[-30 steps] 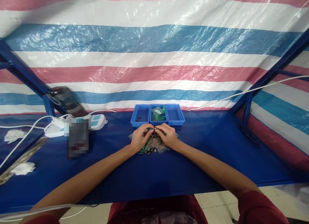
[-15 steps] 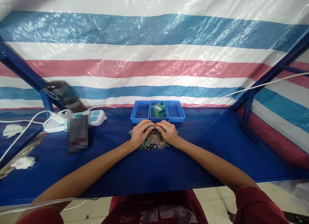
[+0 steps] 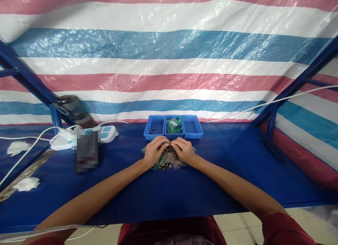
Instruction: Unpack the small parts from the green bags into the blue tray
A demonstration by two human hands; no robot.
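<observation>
My left hand (image 3: 154, 152) and my right hand (image 3: 186, 152) meet fingertip to fingertip just in front of the blue bins. Thumbs and index fingers of both are pinched on a small metal part (image 3: 170, 142), too tiny to name in kind. Below them, clear and green plastic bags (image 3: 173, 159) lie on the table with a heap of small dark metal parts, partly covered by my fingers. A few loose pieces (image 3: 169, 165) sit at the near edge of the bags.
Behind my hands stand three joined blue bins: the left bin (image 3: 158, 123) holds a couple of small parts, the middle bin (image 3: 173, 136) green bags. A power strip (image 3: 109, 134), a dark blurred object (image 3: 86, 151), a bottle (image 3: 75, 111) and crumpled tissue (image 3: 26, 184) are leftward.
The view has tilted up slightly, so the table sits lower in the picture. My hands stay together over the bags, fingertips still pinched with only a slight shift.
</observation>
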